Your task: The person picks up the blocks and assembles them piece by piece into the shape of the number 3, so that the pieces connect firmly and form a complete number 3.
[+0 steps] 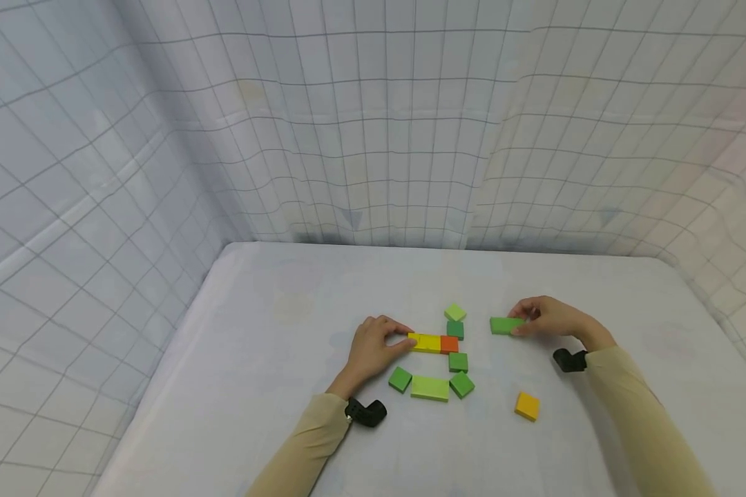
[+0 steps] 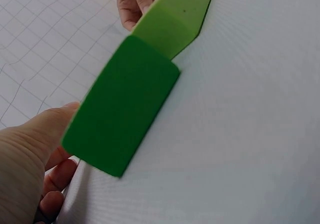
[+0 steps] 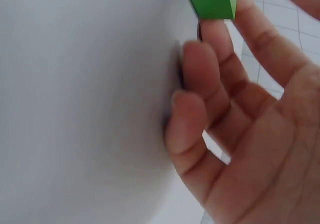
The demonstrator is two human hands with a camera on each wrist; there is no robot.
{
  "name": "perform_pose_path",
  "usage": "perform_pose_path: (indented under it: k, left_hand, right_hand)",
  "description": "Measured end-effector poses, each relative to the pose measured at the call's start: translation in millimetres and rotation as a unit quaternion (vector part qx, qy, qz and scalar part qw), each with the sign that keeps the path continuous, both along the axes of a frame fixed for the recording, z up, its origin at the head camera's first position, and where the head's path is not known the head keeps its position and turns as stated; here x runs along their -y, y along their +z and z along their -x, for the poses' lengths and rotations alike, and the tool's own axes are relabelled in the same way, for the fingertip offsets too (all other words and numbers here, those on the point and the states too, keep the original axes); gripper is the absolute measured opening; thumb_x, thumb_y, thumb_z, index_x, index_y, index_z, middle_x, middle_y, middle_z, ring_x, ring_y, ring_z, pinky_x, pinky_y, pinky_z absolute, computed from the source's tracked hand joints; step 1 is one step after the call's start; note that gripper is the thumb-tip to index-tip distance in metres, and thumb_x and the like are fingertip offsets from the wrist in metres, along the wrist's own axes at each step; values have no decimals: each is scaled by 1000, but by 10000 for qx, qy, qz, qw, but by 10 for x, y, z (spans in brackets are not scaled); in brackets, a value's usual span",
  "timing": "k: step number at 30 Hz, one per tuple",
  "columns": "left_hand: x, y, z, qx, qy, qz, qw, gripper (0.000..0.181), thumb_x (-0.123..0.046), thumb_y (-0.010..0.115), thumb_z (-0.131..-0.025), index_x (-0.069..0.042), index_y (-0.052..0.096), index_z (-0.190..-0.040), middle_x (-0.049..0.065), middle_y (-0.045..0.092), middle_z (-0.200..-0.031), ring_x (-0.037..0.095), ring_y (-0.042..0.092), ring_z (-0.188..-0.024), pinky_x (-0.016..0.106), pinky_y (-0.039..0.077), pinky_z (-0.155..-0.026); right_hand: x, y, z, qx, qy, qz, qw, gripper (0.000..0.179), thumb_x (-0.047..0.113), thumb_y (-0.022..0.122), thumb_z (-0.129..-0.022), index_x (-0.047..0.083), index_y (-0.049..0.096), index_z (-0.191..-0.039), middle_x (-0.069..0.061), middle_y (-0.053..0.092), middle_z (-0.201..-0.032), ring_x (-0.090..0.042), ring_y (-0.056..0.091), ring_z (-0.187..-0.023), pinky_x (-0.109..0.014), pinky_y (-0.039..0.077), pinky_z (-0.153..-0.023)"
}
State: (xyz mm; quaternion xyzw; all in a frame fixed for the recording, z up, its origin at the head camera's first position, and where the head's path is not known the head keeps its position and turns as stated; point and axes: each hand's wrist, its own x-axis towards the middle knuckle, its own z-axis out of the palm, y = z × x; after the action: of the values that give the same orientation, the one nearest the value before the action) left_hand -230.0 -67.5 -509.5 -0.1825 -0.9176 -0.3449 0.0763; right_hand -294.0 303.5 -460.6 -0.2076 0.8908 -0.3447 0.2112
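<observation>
My left hand [image 1: 373, 348] pinches the left end of a yellow block [image 1: 427, 343] between thumb and forefinger. That block lies end to end with an orange-red square block [image 1: 450, 344]. To the right, my right hand [image 1: 550, 317] grips a green rectangular block [image 1: 503, 326] at its right end. In the right wrist view, part of this green block [image 3: 214, 1] shows at the top, and the other fingers are bent close over the white surface. A green square block [image 2: 122, 103] hides part of the left hand's work in the left wrist view.
Green square blocks [image 1: 456, 330] stand above and below the orange-red one, with a light green block [image 1: 455, 313] at the top. Nearer lies a lime rectangular block [image 1: 430, 388] between two tilted green squares [image 1: 462, 384]. An orange-yellow block [image 1: 527, 406] sits apart at right.
</observation>
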Motion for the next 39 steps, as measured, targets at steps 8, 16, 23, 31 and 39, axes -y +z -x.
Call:
perform_pose_path:
  k: [8,16,23,31,39]
  left_hand:
    - [1,32,-18,-18,-30,-37,10000,28,-43,69,-85,-21,74,-100,-6,61,-94,14,47,-83,32,36,-73]
    - [17,21,-16,-29,-7,63,10000,26,-41,70,-84,-22,74,-102,-6,62,-96,13,48,-85,32,37,-76]
    - [4,20,-4,0,-41,-3,10000,26,-40,71,-84,-22,74,-102,-6,62,-97,14,48,-86,32,37,-77]
    - [-28,-5,11,19,-21,11,10000,26,-41,70,-84,-23,74,-102,-7,61,-96,12,47,-85,32,36,-77]
    - [-17,-10,12,60,28,58,10000,27,-43,70,-84,-23,74,-102,-8,60,-95,13,47,-84,31,36,-76]
  right_hand:
    - [216,6,219,-246,-646,-172,9975,37,28,74,-83,2,66,-108,-5,55,-93,-22,47,-84,-35,37,-73]
    - [572,45,502,481,-1149,-228,9919,39,30,73,-83,6,66,-112,-8,58,-109,-22,47,-94,-35,40,-82]
    - [998,120,664,626,-1188,-217,9907,37,29,74,-82,7,67,-110,-11,56,-116,-25,46,-99,-39,37,-88]
    - [1144,76,719,663,-805,-137,9945,45,35,70,-86,8,63,-121,-13,55,-123,-27,45,-110,-45,32,-96]
    - [1121,19,690,769,-669,0,9948,40,28,62,-92,10,61,-128,-13,52,-134,-30,42,-122,-49,27,-102]
